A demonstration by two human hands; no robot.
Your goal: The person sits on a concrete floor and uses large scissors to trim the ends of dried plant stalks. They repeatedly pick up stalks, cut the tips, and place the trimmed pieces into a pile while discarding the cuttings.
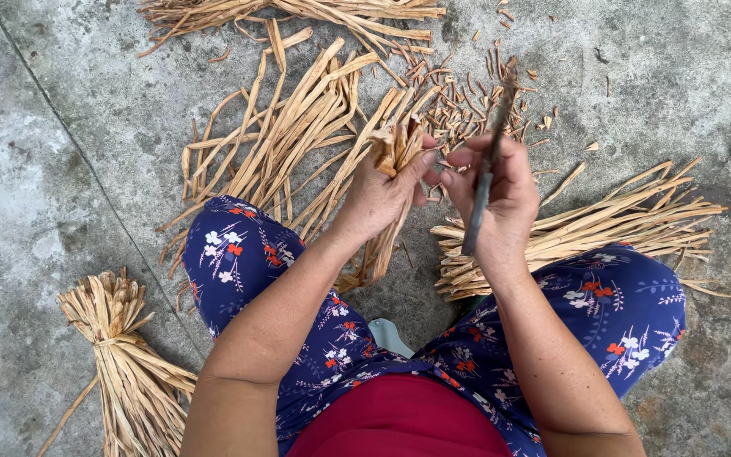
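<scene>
My left hand [380, 193] grips a small bunch of dried, tan plant strips [395, 145] by its cut ends, and the bunch hangs down between my knees. My right hand [501, 196] holds a thin dark knife [488, 161], its blade pointing away from me above the fist, its handle end poking out below. The two hands are close together, fingertips nearly touching, above the concrete floor.
Loose dried strips lie in piles ahead [298, 127] and by my right knee [602, 224]. Short cut scraps [467, 101] litter the floor ahead. A tied bundle [120, 338] lies at left. My legs in blue floral trousers [247, 254] frame the space.
</scene>
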